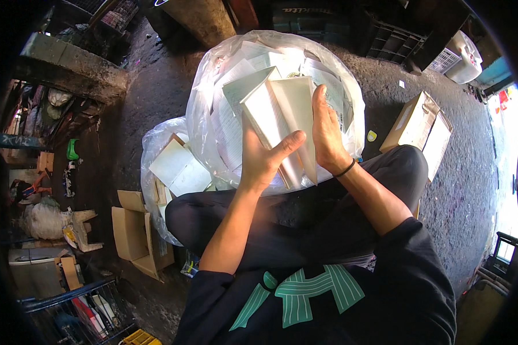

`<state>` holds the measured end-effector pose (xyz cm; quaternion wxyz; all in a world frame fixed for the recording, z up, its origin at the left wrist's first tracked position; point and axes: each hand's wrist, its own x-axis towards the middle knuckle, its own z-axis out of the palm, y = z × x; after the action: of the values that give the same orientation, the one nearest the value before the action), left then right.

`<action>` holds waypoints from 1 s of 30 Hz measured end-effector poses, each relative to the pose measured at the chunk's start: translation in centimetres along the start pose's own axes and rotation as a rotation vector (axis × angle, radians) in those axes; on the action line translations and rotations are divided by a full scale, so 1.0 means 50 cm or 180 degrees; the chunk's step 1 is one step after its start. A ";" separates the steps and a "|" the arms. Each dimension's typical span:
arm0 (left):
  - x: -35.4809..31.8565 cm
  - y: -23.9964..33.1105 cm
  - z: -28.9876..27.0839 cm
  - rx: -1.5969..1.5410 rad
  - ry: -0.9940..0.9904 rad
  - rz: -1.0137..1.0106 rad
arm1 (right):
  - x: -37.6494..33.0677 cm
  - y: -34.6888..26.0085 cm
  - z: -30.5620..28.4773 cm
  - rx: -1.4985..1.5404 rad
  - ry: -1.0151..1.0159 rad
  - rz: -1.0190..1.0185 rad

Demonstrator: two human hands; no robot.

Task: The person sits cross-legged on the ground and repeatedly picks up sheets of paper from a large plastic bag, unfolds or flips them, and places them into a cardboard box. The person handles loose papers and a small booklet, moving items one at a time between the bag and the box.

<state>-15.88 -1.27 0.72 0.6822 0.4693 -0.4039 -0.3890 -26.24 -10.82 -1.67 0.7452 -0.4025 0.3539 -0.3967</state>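
Note:
In front of me my left hand [263, 158] grips a splayed book or folded stack of pale paper sheets [293, 100]. Its thumb lies across the paper and the other fingers are mostly hidden behind it. My right hand [328, 132] lies flat along the paper's right edge, fingers stretched out and thumb up, with a black band at the wrist. Under both hands stands a large clear plastic bag [201, 86], open at the top and full of loose printed sheets [227, 135].
A smaller clear bag [149, 138] at the left holds pale boards and papers. An open cardboard box [133, 236] stands near my left knee, and another carton [417, 126] lies by my right knee. Dark crates [388, 40] stand at the back; cluttered shelves line the left.

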 end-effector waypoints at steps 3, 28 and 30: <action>0.002 -0.002 -0.007 -0.0008 0.0009 0.0046 | -0.001 0.004 0.000 -0.0085 -0.0080 -0.0145; 0.005 0.042 -0.170 0.3154 0.0051 -0.0732 | -0.003 -0.089 -0.058 -0.3330 -0.0663 -0.4646; 0.009 0.034 -0.173 0.3066 0.0225 -0.0908 | 0.011 -0.091 -0.060 -0.3687 -0.0437 -0.4449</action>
<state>-7.53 1.55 0.40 0.3414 0.7943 -0.4460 -0.2316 -29.93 -13.91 0.97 0.0357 -0.8595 0.1281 -0.4934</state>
